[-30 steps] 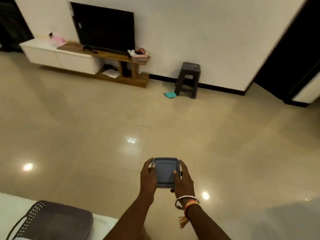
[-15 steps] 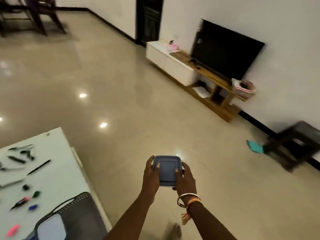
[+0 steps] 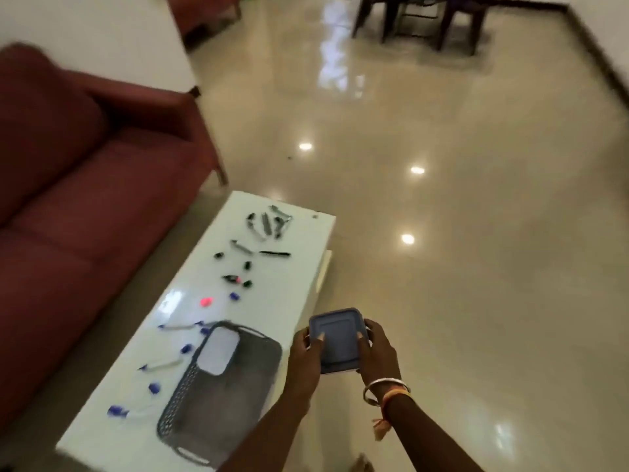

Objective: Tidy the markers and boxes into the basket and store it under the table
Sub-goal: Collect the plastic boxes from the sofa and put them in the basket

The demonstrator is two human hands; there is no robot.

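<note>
The person held a blue-grey box [image 3: 337, 338] with both hands in front of the body. The left hand [image 3: 306, 356] grasped its left edge and the right hand [image 3: 379, 356] grasped its right edge. On each side the fingers were curled round the rim and a thumb lay on the lid. The box was in the air, lid up, above the floor [image 3: 476, 267] and just beside the right edge of the table [image 3: 292, 267], not touching it. On the right wrist there were bangles [image 3: 386, 390] and an orange thread.

The table was low, white and glossy. Near its close end stood a dark grey basket [image 3: 177, 396] with a wall full of small holes. Inside the basket, at its far end, lay a pale box [image 3: 219, 349]. Many markers [image 3: 274, 254] were scattered on the table beyond the basket and on its left, some dark and some light. Small blue caps [image 3: 154, 388] lay among them near the basket, and one pink thing lay further along. The picture was blurred, so I cannot tell which pens had their caps on.

A red sofa [image 3: 68, 199] stood on the left of the table, and dark chairs [image 3: 415, 18] stood far away at the other end of the room.
</note>
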